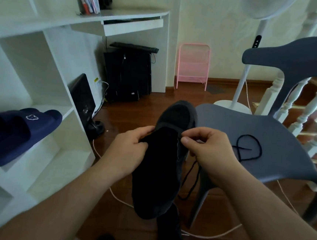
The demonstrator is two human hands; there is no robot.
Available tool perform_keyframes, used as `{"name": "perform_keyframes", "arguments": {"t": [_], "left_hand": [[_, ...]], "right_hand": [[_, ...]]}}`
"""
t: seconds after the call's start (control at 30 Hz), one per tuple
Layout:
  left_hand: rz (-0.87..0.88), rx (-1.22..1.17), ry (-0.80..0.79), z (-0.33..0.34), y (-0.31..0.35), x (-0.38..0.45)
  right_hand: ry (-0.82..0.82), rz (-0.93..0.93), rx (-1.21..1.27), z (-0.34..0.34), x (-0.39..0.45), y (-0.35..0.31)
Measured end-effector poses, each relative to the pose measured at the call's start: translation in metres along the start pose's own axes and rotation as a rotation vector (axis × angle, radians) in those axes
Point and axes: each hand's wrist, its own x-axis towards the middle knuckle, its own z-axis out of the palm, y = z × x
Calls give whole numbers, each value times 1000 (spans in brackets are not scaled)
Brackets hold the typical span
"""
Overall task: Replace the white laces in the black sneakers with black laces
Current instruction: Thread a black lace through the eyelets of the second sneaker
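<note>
A black sneaker is held up in front of me, toe pointing away. My left hand grips its left side near the tongue. My right hand pinches a black lace at the eyelets on the shoe's right side; the lace's ends hang down below the hand. A second black lace lies looped on the seat of the grey chair. No white lace shows on this shoe. A second dark shape, perhaps the other sneaker, lies below it.
White shelving stands at my left, with navy slippers on one shelf. A computer tower, a pink rack and a fan stand are beyond. A white cable runs across the wooden floor. White railing stands at right.
</note>
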Motion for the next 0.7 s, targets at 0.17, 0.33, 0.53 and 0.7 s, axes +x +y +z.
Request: {"name": "perform_keyframes", "arguments": {"t": [0.17,0.33,0.53,0.7], "left_hand": [[202,150,156,7,1,-8],[343,217,130,17,0,-14],[152,63,71,33,10,-8],[150,51,220,37,17,-1]], "right_hand": [[-14,28,96,0,1,-1],[47,96,215,10,-5,-4],[-29,265,636,24,-12,-8],[-89,283,675,35,-17,-8]]}}
